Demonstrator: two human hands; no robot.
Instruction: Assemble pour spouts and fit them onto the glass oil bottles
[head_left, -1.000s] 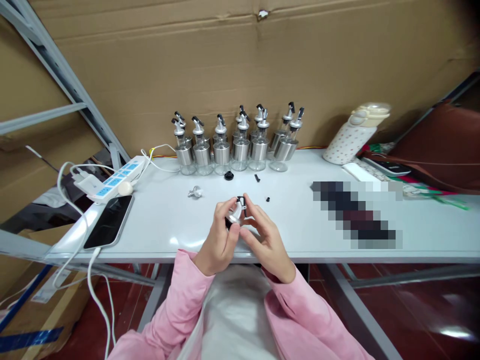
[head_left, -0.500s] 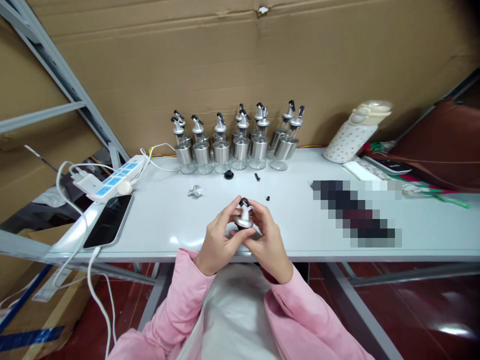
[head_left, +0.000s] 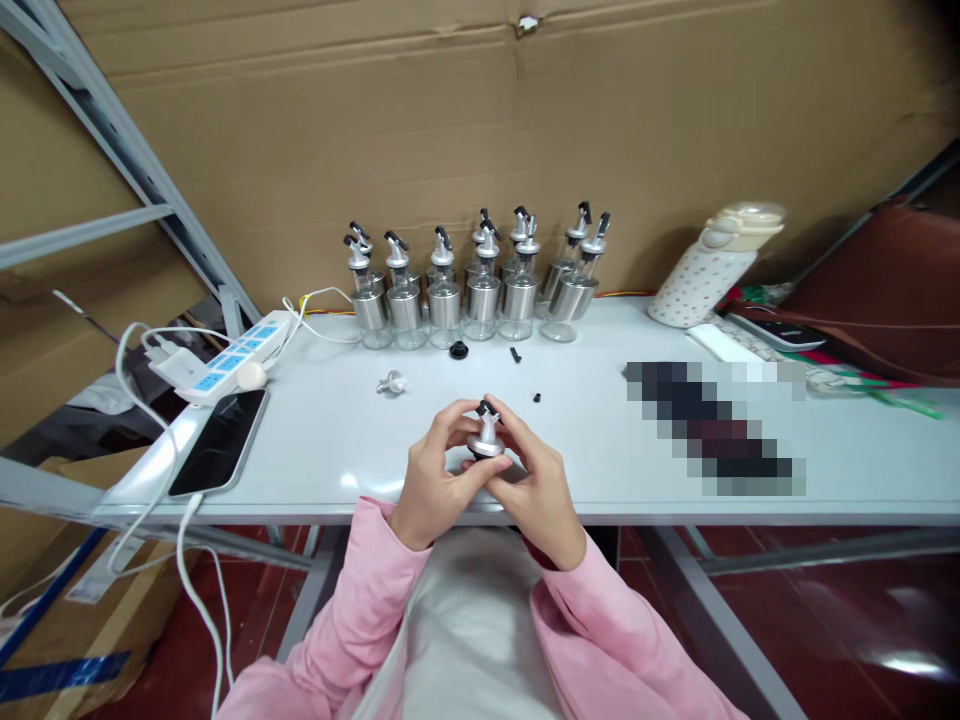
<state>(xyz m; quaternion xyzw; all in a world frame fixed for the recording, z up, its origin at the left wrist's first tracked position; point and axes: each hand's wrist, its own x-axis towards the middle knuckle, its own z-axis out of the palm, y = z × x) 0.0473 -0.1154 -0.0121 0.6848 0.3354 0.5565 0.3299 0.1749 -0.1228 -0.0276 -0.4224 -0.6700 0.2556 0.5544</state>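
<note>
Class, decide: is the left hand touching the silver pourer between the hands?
Touching. The head view shows the left hand with its thumb against the silver pourer at its base.

The left hand [head_left: 435,485] is cupping the pourer spout [head_left: 487,437] from its left, thumb [head_left: 480,473] lying across its base; the right hand [head_left: 536,490] is curling around its right; both forearms [head_left: 379,575] are slanting toward it.

Just behind the black stopper [head_left: 459,351], a row of bottles [head_left: 444,303] blocks the way. In front of it, the left hand [head_left: 435,485] and right hand [head_left: 541,490], both around a pourer [head_left: 487,443], stand in the path. To its right lie 2 small obstacles, a black lever [head_left: 515,355] and a black plug [head_left: 537,398]; beyond them a hand could pass. To its left, room opens between silver spout [head_left: 393,382] and phone [head_left: 220,443].
</note>
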